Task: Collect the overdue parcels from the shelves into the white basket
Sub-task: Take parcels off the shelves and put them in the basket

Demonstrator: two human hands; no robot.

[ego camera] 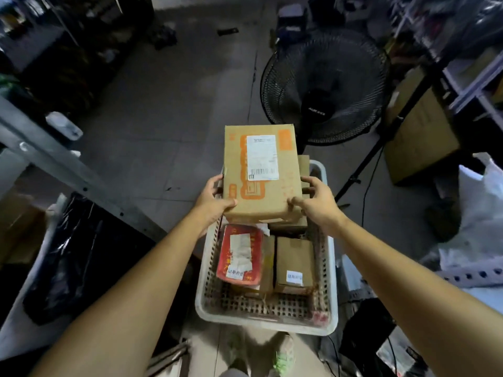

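Fingers (216,180) of L hand (211,198), R hand (317,202) tight round box (262,197) over white basket (266,323) w/ red parcel (241,254)

Between left hand (213,200) and right hand (317,200): matt brown cardboard box (272,198) with smooth white paper label (261,157). Below the hands: white plastic basket (266,322), perforated; glossy red packet (241,254). Further left: grey metal shelf rail (68,164), shiny black plastic bag (70,254).

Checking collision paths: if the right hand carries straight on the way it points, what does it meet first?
The brown cardboard box with orange print and a white label, which the right hand grips at its right edge. Past the box would lie the left hand, though depth is unclear.
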